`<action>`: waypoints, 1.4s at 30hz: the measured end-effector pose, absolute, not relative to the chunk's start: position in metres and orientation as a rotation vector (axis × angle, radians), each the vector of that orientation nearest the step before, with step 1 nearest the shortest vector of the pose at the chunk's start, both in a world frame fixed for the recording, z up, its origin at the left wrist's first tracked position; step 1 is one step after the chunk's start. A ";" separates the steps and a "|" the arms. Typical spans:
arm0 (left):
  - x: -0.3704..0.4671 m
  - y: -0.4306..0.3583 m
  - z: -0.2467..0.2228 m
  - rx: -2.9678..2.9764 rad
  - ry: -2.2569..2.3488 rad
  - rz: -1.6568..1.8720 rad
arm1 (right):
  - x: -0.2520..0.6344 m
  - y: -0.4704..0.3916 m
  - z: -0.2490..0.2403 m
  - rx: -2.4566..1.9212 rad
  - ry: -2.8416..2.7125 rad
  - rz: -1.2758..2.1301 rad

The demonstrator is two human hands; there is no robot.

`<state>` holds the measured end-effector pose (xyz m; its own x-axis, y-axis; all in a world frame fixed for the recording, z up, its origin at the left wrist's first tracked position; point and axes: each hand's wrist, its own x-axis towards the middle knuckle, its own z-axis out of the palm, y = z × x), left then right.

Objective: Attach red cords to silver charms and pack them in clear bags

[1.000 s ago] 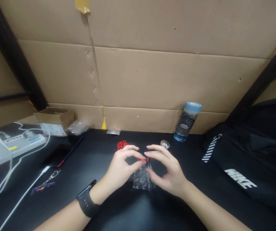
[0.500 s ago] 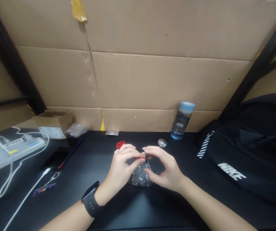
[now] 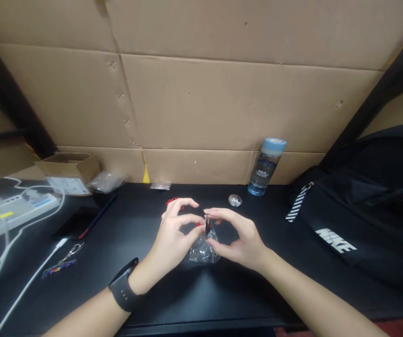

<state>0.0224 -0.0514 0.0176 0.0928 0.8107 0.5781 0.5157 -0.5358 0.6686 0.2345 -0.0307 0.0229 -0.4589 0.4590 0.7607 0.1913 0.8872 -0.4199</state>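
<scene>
Above the middle of the black table, a small thin disc-like piece [image 3: 207,226] stands on edge between my hands. My right hand [image 3: 239,236] grips it by its top and bottom edges with thumb and fingers. From the other side, the thumb and index finger of my left hand [image 3: 180,229] pinch at its face, where something red shows. A crumpled clear plastic bag [image 3: 203,252] lies beneath. Red cord [image 3: 172,202] is partly hidden behind my left hand. A clear domed round piece [image 3: 235,200] rests farther back.
A water bottle [image 3: 265,167] stands at the back, left of a black backpack [image 3: 370,224]. At the left are a power strip [image 3: 22,210] with white cables, an open cardboard box [image 3: 70,172], a phone [image 3: 78,220] and a keychain [image 3: 61,267]. A small packet [image 3: 160,186] lies near the cardboard wall.
The view has shifted slightly. The disc-like piece now shows more of its dark face, and the upper fingers of my left hand have lifted and spread from the pinch.
</scene>
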 end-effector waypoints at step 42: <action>0.020 -0.051 0.022 1.930 1.039 1.272 | 0.239 -0.025 0.026 -0.481 -2.017 0.305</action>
